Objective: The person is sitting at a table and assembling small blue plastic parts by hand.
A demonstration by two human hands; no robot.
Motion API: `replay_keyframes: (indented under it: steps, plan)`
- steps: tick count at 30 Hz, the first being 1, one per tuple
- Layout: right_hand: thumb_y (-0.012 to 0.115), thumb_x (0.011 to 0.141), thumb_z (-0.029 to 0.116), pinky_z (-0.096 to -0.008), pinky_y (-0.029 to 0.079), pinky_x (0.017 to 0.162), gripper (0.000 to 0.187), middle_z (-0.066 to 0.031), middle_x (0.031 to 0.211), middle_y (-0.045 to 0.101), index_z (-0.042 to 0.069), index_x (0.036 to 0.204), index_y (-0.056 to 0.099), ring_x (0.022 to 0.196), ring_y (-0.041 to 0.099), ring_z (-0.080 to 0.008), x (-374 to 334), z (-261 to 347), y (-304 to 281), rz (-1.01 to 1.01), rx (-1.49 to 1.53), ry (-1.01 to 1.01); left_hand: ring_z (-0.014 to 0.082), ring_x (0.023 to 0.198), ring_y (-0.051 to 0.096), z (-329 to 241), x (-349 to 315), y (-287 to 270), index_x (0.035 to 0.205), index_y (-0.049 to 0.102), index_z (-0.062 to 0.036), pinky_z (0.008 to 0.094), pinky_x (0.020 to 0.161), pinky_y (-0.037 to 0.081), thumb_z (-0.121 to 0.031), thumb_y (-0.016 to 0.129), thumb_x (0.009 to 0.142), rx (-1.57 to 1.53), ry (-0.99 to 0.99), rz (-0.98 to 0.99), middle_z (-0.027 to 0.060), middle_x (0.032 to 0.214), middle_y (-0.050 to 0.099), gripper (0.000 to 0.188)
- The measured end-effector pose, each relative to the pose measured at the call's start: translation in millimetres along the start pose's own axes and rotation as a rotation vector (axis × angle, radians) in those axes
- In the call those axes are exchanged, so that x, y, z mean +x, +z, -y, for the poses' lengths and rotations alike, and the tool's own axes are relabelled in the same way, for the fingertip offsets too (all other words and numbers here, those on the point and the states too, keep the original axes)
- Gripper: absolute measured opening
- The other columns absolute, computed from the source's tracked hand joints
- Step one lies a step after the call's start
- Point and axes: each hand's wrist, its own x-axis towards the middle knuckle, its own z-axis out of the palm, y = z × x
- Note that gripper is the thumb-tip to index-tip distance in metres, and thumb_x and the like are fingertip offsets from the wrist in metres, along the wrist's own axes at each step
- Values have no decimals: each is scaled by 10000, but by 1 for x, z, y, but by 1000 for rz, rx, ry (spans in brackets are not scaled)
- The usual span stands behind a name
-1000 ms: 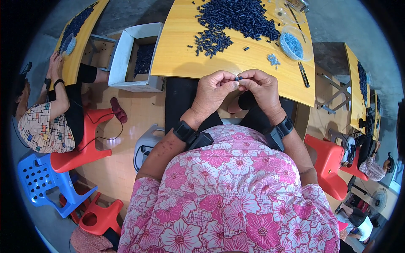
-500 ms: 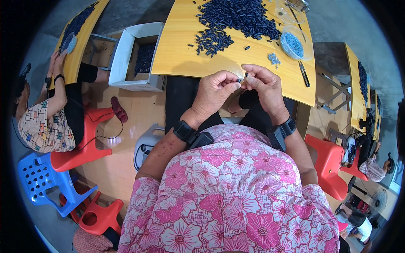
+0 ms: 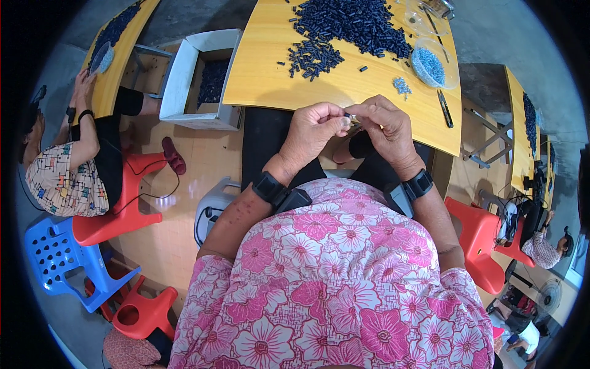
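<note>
Left hand [image 3: 313, 132] and right hand [image 3: 386, 128] meet above the lap, fingertips pinched together on one small dark part [image 3: 348, 115] held between them, just short of the near edge of the yellow table [image 3: 264, 74]. Black wrist bands on both forearms. On the table beyond: scattered heap of dark parts [image 3: 350, 27]; to its right a clear dish of pale blue pieces [image 3: 429, 64]. Left of the table, a white box [image 3: 184, 74] holding more dark parts.

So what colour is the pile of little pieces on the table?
Dark blue-black, the pile on the yellow table; seen in the head view.
</note>
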Motion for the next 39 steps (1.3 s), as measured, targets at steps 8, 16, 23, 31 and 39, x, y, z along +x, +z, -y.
replay_keyframes:
  steps: [8,16,23,31,39]
  plan:
    - [575,702,-81,-303,505,672,360,-83,824,628,95,996,684,752,631,-246,-4,-10,8,-47,-70,-137,106,766,623,4,0,4,969,615,33,238,733,536,-66,595,905,-110,-53,-2,54,865,634,120]
    - [598,843,-3,-257,499,689,259,-39,833,654,38,1092,659,740,617,-119,-6,-10,13,-123,573,327,97,771,625,-8,4,-2,969,622,27,226,724,525,-49,617,885,63,45,-32,49,866,651,113]
    - [611,856,27,-233,489,675,188,-40,775,656,-9,1032,666,686,601,-98,3,-3,6,-96,873,546,87,796,623,-7,-4,-1,965,634,20,220,726,516,-44,624,878,226,52,-17,46,865,661,109]
    - [599,865,27,-245,494,670,177,-44,726,639,-19,1022,665,669,592,-112,-1,-5,10,-73,936,544,84,819,627,-12,-5,3,968,639,24,218,736,515,-52,640,872,286,79,1,45,882,671,123]
    - [583,879,35,-249,499,671,170,-56,724,638,-26,1016,663,667,598,-124,-2,-3,11,-54,931,551,91,820,640,-12,-7,4,965,639,23,215,739,513,-50,638,873,254,74,-3,55,890,678,117]
